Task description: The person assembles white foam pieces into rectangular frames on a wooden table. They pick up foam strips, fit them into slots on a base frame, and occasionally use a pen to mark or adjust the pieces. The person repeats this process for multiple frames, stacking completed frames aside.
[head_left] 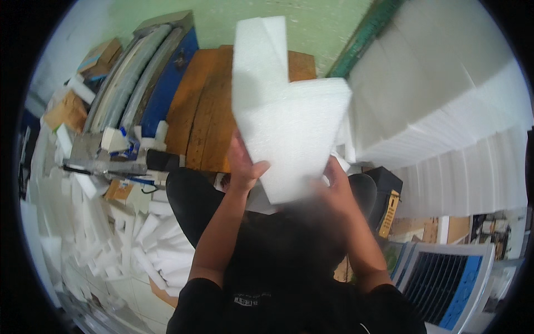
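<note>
I hold a thick, white, notched foam piece (292,128) up in front of me, above my lap, between my two hands. Its narrow arm points to the far left, its broader part fills the right and near side, and its near end tapers toward my body. My left hand (243,167) has its grip closed on the left edge, the thumb lying flat on the face turned to me and the fingers going behind. My right hand (334,183) has its grip around the near right edge; a blur covers part of it, so I cannot tell exactly where that thumb sits.

Beyond the foam piece, and partly hidden by it, is a brown wooden plank worktop (200,106), with a pale green wall (322,19) behind. To the left of the worktop stands a blue metal frame (167,103) with curved grey panels, and farther left are brown cardboard boxes (100,58). On the near left, long white foam offcuts (97,234) lie in a loose heap over pale floor tiles (130,295).

On the right, tall stacks of white foam sheets (434,83) rise beside a slanting green post (361,42). Just beyond my right knee are a black box (384,181) and a yellow strip (389,213). On the near right stands a white-and-blue casing with a dark grille (434,281).
</note>
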Motion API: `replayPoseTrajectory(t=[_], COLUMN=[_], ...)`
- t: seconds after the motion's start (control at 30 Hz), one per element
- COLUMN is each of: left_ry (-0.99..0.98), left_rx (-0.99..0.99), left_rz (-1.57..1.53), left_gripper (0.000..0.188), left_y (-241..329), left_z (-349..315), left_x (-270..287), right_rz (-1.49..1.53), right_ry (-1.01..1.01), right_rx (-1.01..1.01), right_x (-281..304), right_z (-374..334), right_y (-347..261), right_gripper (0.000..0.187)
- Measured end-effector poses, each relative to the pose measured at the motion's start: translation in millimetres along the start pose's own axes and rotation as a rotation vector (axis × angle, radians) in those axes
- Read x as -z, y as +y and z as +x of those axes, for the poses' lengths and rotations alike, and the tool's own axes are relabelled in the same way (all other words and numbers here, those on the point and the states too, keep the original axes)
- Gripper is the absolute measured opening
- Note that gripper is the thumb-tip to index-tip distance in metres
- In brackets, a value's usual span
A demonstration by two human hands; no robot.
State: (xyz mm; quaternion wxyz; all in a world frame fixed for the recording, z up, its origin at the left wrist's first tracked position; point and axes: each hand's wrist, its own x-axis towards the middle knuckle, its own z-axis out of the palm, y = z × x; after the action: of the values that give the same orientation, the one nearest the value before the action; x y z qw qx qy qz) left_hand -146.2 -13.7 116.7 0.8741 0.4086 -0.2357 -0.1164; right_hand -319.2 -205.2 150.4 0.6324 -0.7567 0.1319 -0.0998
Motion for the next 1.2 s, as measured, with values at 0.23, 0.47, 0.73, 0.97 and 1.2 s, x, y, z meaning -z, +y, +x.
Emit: replayPoseTrajectory(t=[0.23,0.47,0.73,0.97,1.2], left_ry=[-0.044,-0.036,-0.020,0.069,0.461], left_rx=[0.023,0.008,0.155,0.219,0.234], left_rz=[-0.044,-0.119,-0.245,-0.218,0.032], left_gripper=[0.095,0.097,0.089,0.084,0.088], left_y=[-0.8,1.3,9.6,14.7,65.5], left_z=[-19.1,-14.5,0.2,13.2,55.2], left_x=[-10.4,-19.2,-25.5,-26.9,-41.8], right_rz=[0.027,0.062,0.084,0.138,0.170], right_ry=[0.008,0.011,0.041,0.067,-0.057], right_rx=[0.320,0.408,0.411,0.327,0.150], right_x=[9.0,-0.1,-3.7,-13.2,-7.5], right_z=[3.5,8.3,10.7,-1.4,-32.3], right_y=[-58.5,-87.6,-88.3,-64.2,-44.9], right_gripper=[0.063,0.061,0.064,0.069,0.071])
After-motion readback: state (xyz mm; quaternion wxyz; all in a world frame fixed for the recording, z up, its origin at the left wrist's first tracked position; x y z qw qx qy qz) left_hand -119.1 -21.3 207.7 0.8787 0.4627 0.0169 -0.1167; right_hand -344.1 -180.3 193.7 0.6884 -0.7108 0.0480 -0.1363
